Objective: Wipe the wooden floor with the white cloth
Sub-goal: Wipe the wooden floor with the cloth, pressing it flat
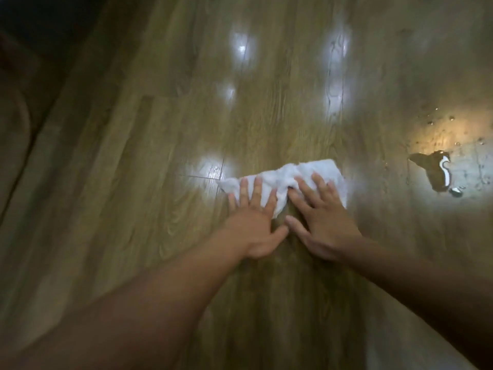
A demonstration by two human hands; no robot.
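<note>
Nearest to me I see the two bare forearms reaching forward over the wooden floor (pixel 165 182), and I cannot see any sleeve. The left hand (pixel 253 222) lies flat with the fingers spread wide, its fingertips pressing on the near left part of the white cloth (pixel 290 177). The right hand (pixel 322 222) is also flat and spread, pressing on the right part of the cloth; neither hand is closed around it, both only push it down. The cloth is bunched into a long strip across the boards, just beyond the palms. I judge that the wiping is in the middle, not near the end. The boards around the hands look dry, as far as the blur lets me tell. But to the right, a little apart from the cloth, a dark puddle (pixel 432 169) remains, with small drops (pixel 440 121) scattered beyond it. Farther away the floor only shows bright reflections (pixel 241 46) of lamps, and I cannot tell if that part is clean.
</note>
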